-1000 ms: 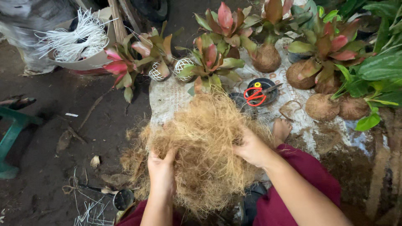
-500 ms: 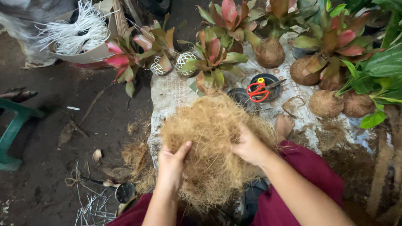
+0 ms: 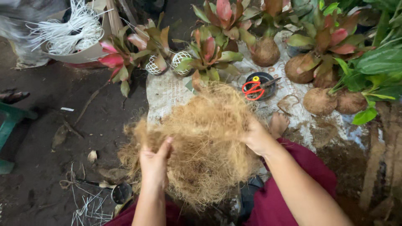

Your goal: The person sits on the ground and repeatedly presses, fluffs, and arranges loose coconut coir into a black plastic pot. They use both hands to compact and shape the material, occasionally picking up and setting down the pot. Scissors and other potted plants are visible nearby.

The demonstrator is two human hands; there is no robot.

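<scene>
A big loose mass of tan coconut fibre lies in front of me, over my lap in dark red cloth. My left hand presses into its near left side with fingers dug into the strands. My right hand grips its right edge. Just right of that hand, a bare foot rests on the white sack mat.
Red-handled scissors lie on a small black dish on the mat. Red-green plants with fibre-wrapped root balls stand behind and to the right. White mesh balls, a white bowl of white strips, a green stool at left.
The view has shifted slightly. My left hand has moved up into the fibre and the mass has been gathered and spread a little leftward; my right hand keeps its hold.
</scene>
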